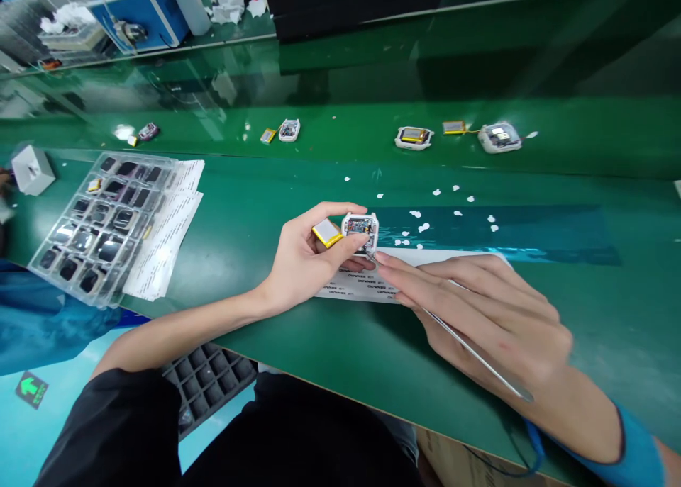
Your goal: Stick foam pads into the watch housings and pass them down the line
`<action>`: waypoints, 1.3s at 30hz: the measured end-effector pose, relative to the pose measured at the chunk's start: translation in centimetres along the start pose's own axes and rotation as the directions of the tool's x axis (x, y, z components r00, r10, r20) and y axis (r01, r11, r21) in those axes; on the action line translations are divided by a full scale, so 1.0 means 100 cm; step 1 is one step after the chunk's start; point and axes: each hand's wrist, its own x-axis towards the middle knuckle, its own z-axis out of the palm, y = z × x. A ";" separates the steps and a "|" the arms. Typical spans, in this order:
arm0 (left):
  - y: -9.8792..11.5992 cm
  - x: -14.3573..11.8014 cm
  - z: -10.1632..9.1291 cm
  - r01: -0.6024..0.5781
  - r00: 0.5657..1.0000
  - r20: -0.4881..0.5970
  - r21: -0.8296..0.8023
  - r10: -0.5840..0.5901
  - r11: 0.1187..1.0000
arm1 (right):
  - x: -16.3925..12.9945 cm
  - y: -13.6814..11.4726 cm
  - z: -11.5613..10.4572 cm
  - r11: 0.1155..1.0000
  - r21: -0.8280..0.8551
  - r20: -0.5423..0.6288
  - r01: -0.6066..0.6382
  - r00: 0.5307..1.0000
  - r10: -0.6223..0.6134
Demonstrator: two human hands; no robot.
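Observation:
My left hand (311, 256) is closed around a small white smartwatch case (375, 226), its open side up and a circuit board (360, 225) showing. The thumb lies across the lower part of the board. A silver battery with yellow edges (328, 232) sticks out on the left, between thumb and forefinger. In my right hand (479, 317), pinched like a pen, is a slim metal tool (473, 351) with a flattened rear end. Its tip is at the lower right edge of the case; the fingers partly hide it. Beneath both hands lies a printed white sheet (356, 290).
White paper bits (416, 214) lie scattered around a blue film strip (553, 232). Other open watch cases (413, 137) with batteries stand along the back. At left, a clear tray (74, 235) of watch parts rests beside printed sheets (164, 246). A white box (32, 170) sits far left.

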 end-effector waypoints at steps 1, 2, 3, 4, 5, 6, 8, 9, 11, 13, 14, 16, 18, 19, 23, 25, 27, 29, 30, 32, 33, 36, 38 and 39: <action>0.000 0.000 0.000 0.007 1.000 0.002 -0.003 -0.007 1.000 | 0.000 0.001 0.001 1.000 -0.004 -0.010 0.001 1.000 -0.001; -0.001 0.001 0.000 0.019 1.000 0.002 -0.001 -0.019 1.000 | 0.000 0.003 0.002 1.000 -0.005 -0.014 0.003 1.000 -0.003; -0.002 0.002 -0.001 0.031 1.000 0.001 0.005 -0.031 1.000 | -0.001 0.004 0.003 1.000 -0.005 -0.022 0.007 1.000 -0.007; -0.002 0.004 -0.002 0.042 0.999 0.002 0.012 -0.042 0.999 | -0.001 0.005 0.004 1.000 -0.005 -0.026 0.010 1.000 -0.010; -0.003 0.008 -0.004 0.048 0.999 0.003 0.023 -0.049 0.999 | -0.002 0.006 0.004 1.000 -0.009 -0.035 0.016 0.999 -0.017; -0.004 0.013 -0.008 0.047 0.999 0.006 0.042 -0.048 0.998 | -0.003 0.007 0.004 1.000 -0.016 -0.042 0.022 0.999 -0.022; -0.004 0.028 -0.022 -0.002 1.000 -0.002 0.133 0.002 0.991 | -0.004 0.008 0.005 0.999 -0.031 -0.043 0.039 0.998 -0.041; -0.002 0.038 -0.032 -0.051 0.998 -0.021 0.229 0.057 0.972 | -0.005 0.009 0.005 0.998 -0.039 -0.040 0.051 0.998 -0.053; 0.004 0.062 -0.060 -0.144 0.972 -0.079 0.537 0.220 0.831 | -0.005 0.009 0.005 0.996 -0.046 -0.034 0.073 0.997 -0.074; 0.013 0.088 -0.093 -0.047 0.922 -0.145 0.880 0.360 0.473 | -0.005 0.009 0.004 0.994 -0.055 -0.034 0.090 0.995 -0.092; 0.019 0.101 -0.109 0.090 0.906 -0.197 0.954 0.373 0.285 | -0.004 0.008 0.004 0.993 -0.062 -0.036 0.102 0.994 -0.104; 0.028 0.123 -0.134 0.276 0.897 -0.302 0.953 0.321 0.126 | -0.003 0.008 0.003 0.989 -0.071 -0.022 0.128 0.991 -0.130; 0.031 0.139 -0.147 0.306 0.895 -0.322 0.947 0.307 0.100 | -0.002 0.008 0.002 0.986 -0.081 -0.010 0.148 0.989 -0.149; 0.030 0.145 -0.150 0.281 0.902 -0.301 0.954 0.309 0.107 | -0.001 0.008 0.002 0.984 -0.087 -0.007 0.154 0.988 -0.156; 0.019 0.157 -0.144 0.091 0.953 -0.136 0.981 0.270 0.171 | 0.000 0.009 0.002 0.978 -0.109 -0.025 0.180 0.983 -0.184; 0.016 0.160 -0.141 0.024 0.967 -0.087 0.967 0.239 0.254 | 0.000 0.009 0.002 0.975 -0.117 -0.034 0.190 0.980 -0.195; 0.017 0.163 -0.141 -0.002 0.972 -0.080 0.936 0.219 0.353 | 0.001 0.009 0.003 0.974 -0.123 -0.032 0.192 0.980 -0.198; 0.021 0.162 -0.142 -0.024 0.976 -0.077 0.889 0.203 0.457 | 0.001 0.008 0.003 0.973 -0.129 -0.030 0.194 0.979 -0.199; 0.022 0.161 -0.141 -0.038 0.978 -0.072 0.860 0.195 0.509 | 0.002 0.008 0.003 0.972 -0.131 -0.029 0.197 0.979 -0.202; 0.023 0.155 -0.134 -0.065 0.980 -0.067 0.788 0.190 0.612 | 0.003 0.008 0.003 0.969 -0.142 -0.032 0.204 0.977 -0.210; 0.022 0.150 -0.127 -0.073 0.978 -0.076 0.745 0.193 0.663 | 0.004 0.008 0.002 0.967 -0.149 -0.033 0.206 0.976 -0.213; 0.015 0.127 -0.099 -0.075 0.971 -0.141 0.579 0.190 0.812 | 0.004 0.009 0.001 0.969 -0.155 -0.049 0.191 0.978 -0.201; 0.011 0.103 -0.075 -0.051 0.977 -0.161 0.458 0.139 0.887 | 0.004 0.011 0.001 0.978 -0.131 -0.057 0.164 0.983 -0.172; 0.009 0.090 -0.063 -0.030 0.984 -0.147 0.402 0.097 0.915 | 0.003 0.011 0.001 0.982 -0.117 -0.058 0.147 0.986 -0.154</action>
